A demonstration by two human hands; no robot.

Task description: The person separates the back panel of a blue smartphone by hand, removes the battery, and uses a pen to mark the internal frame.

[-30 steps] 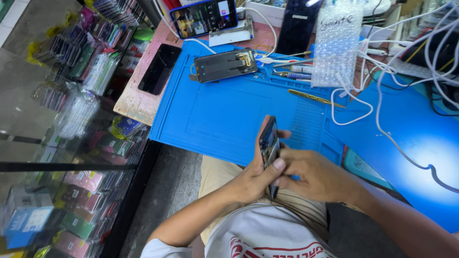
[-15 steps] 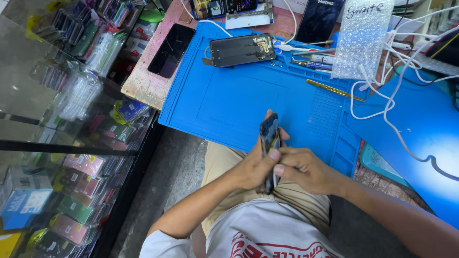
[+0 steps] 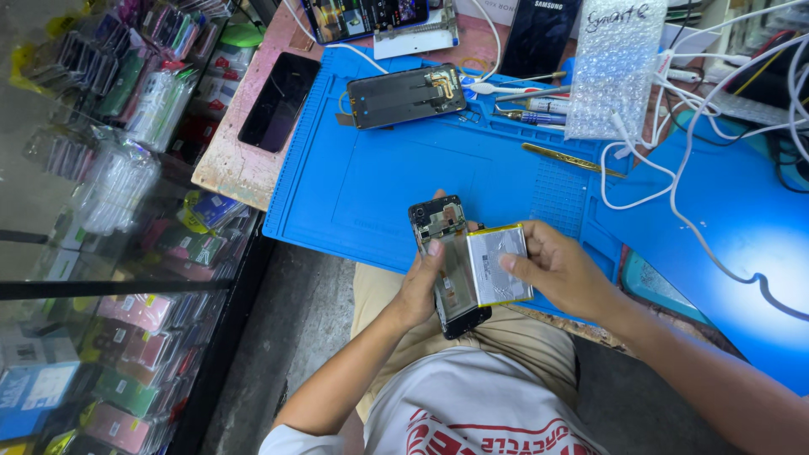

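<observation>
We have one view only, worn on the head, looking steeply down over the lap at the blue work mat (close, within arm's reach of the bench).

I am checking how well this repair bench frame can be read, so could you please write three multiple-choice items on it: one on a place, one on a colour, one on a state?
1. Where does the second opened phone lie?
A. on the far part of the blue mat
B. on the person's lap
C. on the glass counter

2. What colour is the work mat?
A. green
B. blue
C. black

3. What state is the phone held by the left hand in?
A. back open, insides showing
C. wrapped in bubble wrap
B. closed, screen lit

Answers: 1 A, it rests on the mat near the tools; 2 B, the mat is bright blue; 3 A, its circuit parts show, while the right hand holds the silver battery beside it.
</observation>
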